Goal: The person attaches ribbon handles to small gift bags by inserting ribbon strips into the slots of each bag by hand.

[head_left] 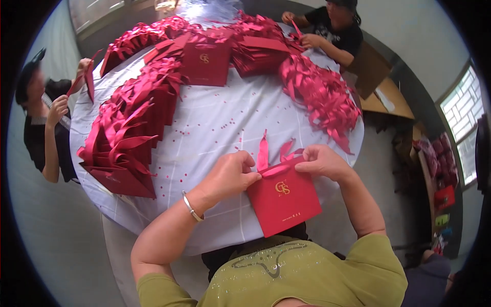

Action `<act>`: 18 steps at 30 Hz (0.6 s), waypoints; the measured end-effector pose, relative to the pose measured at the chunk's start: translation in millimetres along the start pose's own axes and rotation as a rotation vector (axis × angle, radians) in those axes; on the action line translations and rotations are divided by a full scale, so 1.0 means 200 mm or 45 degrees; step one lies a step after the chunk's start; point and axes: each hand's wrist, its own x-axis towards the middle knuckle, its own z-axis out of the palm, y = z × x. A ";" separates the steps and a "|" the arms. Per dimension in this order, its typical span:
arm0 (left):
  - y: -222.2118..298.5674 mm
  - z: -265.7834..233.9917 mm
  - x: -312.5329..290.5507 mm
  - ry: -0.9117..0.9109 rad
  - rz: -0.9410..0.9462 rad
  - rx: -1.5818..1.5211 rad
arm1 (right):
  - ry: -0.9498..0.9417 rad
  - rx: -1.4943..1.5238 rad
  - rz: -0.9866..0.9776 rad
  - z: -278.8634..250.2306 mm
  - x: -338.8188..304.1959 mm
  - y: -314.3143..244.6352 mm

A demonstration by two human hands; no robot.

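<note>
A red paper gift bag (pixel 286 207) with a gold emblem hangs flat and slightly tilted at the table's near edge. Its upper left rim is pinched between thumb and fingers of my left hand (pixel 231 173), which has a bangle on the wrist. At the upper right corner, my right hand (pixel 323 162) grips the same bag, thumb in front. Pink ribbon (pixel 263 152) stands up from the bag's top beside my left fingers, and another ribbon piece (pixel 287 149) loops near my right fingers. Whether either hand also holds ribbon is hard to see.
A white cloth (pixel 215 135) covers the round table, scattered with small red bits. Rows of ribboned red bags (pixel 123 128) line its left and far sides; a heap of them (pixel 322 100) lies at right. Two people (pixel 46 115) (pixel 332 30) handle ribbons across the table.
</note>
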 end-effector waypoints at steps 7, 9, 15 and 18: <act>-0.07 -0.08 0.09 0.385 0.078 -0.373 | 0.048 0.043 -0.263 -0.17 0.25 -0.41; -0.11 -0.15 0.12 0.474 0.037 -0.440 | 0.321 -0.005 -0.530 -0.24 0.36 -0.66; -0.19 -0.22 0.14 0.537 -0.012 -0.310 | 0.609 0.219 -1.055 -0.10 1.06 -0.91; -0.17 -0.18 0.18 0.530 0.084 -0.164 | 0.682 0.148 -0.908 -0.01 1.38 -0.75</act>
